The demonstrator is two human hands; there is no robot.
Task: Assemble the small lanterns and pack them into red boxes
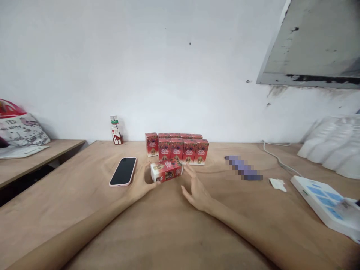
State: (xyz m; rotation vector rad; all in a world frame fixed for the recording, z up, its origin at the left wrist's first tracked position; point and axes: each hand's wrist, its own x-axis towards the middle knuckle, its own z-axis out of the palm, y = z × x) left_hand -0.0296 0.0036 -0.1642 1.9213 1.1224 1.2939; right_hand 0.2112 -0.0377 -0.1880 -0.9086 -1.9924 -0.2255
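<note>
A red and white printed small box [166,170] lies on its side, slightly tilted, in the middle of the table. My left hand [142,182] is around its left end, with the thumb at the front lower edge and the other fingers partly hidden behind. Close to the box's right end is my right hand [198,191], fingers spread and thumb apart, with nothing in it. Just behind, several matching red boxes [176,148] stand upright in two rows. One more upright red box [152,144] is at their left end.
Left of my left hand lies a phone [123,171]; a small bottle [116,130] stands by the wall. To the right are a blurred-out purple item [244,168], a crumpled white scrap [278,184], a white power strip [317,198] with a cable, and stacked white objects [334,146].
</note>
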